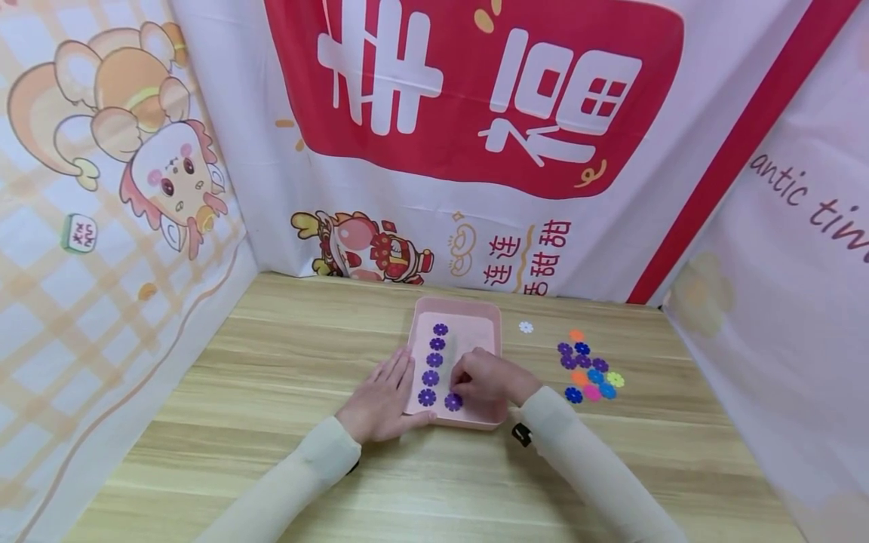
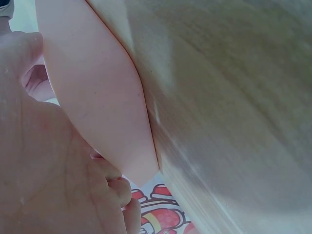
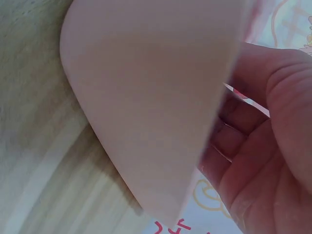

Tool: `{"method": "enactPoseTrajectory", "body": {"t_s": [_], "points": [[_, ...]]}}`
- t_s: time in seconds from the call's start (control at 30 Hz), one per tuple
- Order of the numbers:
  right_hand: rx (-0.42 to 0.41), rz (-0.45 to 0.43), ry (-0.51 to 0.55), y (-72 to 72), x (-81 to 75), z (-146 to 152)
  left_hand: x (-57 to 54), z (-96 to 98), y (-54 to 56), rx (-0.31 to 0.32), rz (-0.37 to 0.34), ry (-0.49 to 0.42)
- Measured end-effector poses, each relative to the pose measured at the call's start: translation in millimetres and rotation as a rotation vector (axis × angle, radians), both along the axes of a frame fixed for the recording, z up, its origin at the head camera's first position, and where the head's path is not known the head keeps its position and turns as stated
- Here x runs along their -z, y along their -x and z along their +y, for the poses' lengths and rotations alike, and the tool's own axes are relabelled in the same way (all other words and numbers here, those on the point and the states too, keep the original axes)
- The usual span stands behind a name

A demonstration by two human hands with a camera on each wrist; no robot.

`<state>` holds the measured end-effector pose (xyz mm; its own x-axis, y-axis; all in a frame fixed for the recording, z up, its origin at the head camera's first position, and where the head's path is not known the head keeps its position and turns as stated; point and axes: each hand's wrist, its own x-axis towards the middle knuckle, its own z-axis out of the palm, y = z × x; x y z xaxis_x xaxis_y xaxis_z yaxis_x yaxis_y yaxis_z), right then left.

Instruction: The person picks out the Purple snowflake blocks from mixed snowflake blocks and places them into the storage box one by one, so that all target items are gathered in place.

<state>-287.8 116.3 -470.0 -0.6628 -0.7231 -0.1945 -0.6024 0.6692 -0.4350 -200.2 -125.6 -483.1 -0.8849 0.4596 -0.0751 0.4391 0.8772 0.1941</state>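
Note:
A pink plastic tray [image 1: 496, 324] lies on the table in the head view. Inside, a column of several purple flower-shaped plastic discs [image 1: 434, 360] runs along its left side. My left hand [image 1: 380, 400] rests at the tray's left edge, fingers stretched along the side and thumb at the front rim. In the left wrist view the palm faces the outer wall [image 2: 97, 92]. My right hand [image 1: 485, 375] reaches over the right rim, its bent fingers pinching the far edge of another purple disc [image 1: 452, 403] near the tray's front. The right wrist view hides those fingertips behind the wall [image 3: 146, 97].
Right of the tray, a loose group of coloured discs [image 1: 584, 362] lies on the wooden table [image 1: 271, 377]: purple, blue, orange, pink and yellow. A white disc [image 1: 526, 327] sits apart near the tray's far right corner. Printed cloths [image 1: 475, 166] hang at the back and sides.

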Motion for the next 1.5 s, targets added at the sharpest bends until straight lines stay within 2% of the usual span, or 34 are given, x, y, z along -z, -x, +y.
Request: {"method": "enactPoseTrajectory", "body": {"t_s": [0.13,0.37,0.5,0.63,0.73,0.83,1.0,1.27,1.5], "points": [[-0.004,0.036,0.007,-0.1,-6.3,6,1.3,0.9,0.5,-0.005,-0.007,-0.008],[0.041,0.053,0.024,-2.2,-29.5,28,2.6,1.6,-0.6,-0.008,-0.012,-0.044],[0.06,0.085,0.045,-0.4,-38.5,45,2.4,1.4,-0.2,-0.014,-0.016,-0.027],[0.097,0.126,0.048,3.3,-44.7,62,2.0,0.8,0.5,-0.013,-0.011,-0.015],[0.112,0.193,0.038,6.1,-48.5,76,2.2,0.7,0.7,-0.009,-0.008,-0.014],[0.122,0.257,0.022,9.4,-50.7,94,2.8,0.6,0.9,-0.007,-0.009,-0.012],[0.163,0.3,-0.017,16.1,-54.0,125,2.0,0.0,0.4,-0.008,-0.017,-0.008],[0.221,0.279,-0.089,24.2,-56.3,173,2.7,0.0,-0.1,-0.009,-0.019,-0.005],[0.243,0.273,-0.133,29.6,-48.1,207,2.2,0.0,-0.4,-0.009,-0.013,-0.007]]}}
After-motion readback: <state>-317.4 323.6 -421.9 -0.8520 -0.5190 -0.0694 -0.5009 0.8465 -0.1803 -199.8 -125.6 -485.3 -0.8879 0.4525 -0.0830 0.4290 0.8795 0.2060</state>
